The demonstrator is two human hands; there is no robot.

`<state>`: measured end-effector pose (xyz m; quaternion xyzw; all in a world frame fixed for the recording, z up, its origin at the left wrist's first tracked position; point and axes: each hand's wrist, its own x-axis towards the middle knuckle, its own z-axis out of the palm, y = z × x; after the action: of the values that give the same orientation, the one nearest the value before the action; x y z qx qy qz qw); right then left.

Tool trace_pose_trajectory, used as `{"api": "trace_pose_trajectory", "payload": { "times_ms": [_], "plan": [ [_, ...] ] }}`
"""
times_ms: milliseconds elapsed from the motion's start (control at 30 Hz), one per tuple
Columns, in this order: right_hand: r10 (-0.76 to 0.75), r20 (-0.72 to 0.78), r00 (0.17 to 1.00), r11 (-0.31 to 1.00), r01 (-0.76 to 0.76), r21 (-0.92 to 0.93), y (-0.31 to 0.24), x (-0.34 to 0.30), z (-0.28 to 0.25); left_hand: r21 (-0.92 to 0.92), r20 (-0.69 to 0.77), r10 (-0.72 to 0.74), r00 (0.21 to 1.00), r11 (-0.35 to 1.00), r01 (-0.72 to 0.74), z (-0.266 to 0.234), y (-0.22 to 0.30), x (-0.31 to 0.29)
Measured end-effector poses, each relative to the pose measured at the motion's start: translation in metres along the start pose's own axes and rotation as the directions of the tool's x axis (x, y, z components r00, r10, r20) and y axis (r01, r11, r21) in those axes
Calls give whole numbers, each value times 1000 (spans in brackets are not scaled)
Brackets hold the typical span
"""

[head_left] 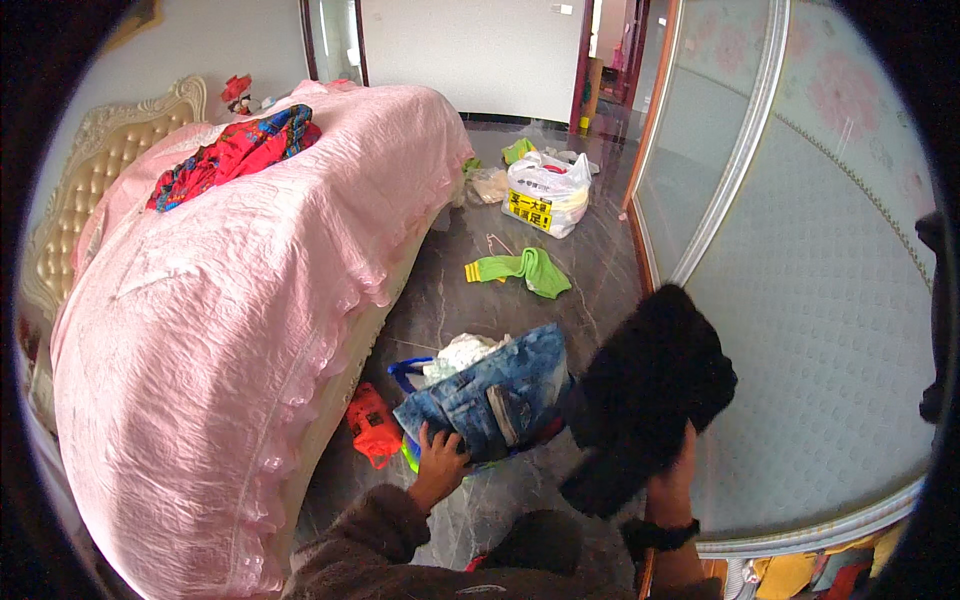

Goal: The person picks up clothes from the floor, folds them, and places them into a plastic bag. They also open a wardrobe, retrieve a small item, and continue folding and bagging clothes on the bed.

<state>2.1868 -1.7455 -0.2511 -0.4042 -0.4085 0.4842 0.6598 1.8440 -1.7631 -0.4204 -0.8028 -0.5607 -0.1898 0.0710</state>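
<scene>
My right hand (674, 487), a dark band on its wrist, is closed on a bunched black garment (655, 375) held up at the right. Its fingers are mostly hidden behind the dark cloth, whose kind I cannot make out. My left hand (440, 468) grips the near lower edge of a folded blue denim garment (490, 392) with a zip on it. The denim lies tilted over a bag with blue handles (407, 374), and white cloth (467, 353) shows behind it. A red plastic bag (374, 425) rests on the floor to the left.
A bed under a pink cover (220, 330) fills the left side, with a red patterned cloth (240, 152) on it. Sliding doors (810, 300) stand at the right. A green garment (525, 268) and a full white plastic bag (548, 190) lie farther along the floor.
</scene>
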Motion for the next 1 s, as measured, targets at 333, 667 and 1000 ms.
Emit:
{"api": "trace_pose_trajectory", "payload": {
  "times_ms": [333,667,1000],
  "plan": [
    [746,-143,650,643,-759,-96,196,5,132,-198,164,-91,982,972,123,-28,9,-16],
    [201,502,841,701,235,-674,256,33,108,-60,-181,-94,979,995,84,-99,63,130],
    [669,442,598,694,-715,-84,246,22,101,-19,-24,-165,986,986,165,56,-27,151]
  ]
}}
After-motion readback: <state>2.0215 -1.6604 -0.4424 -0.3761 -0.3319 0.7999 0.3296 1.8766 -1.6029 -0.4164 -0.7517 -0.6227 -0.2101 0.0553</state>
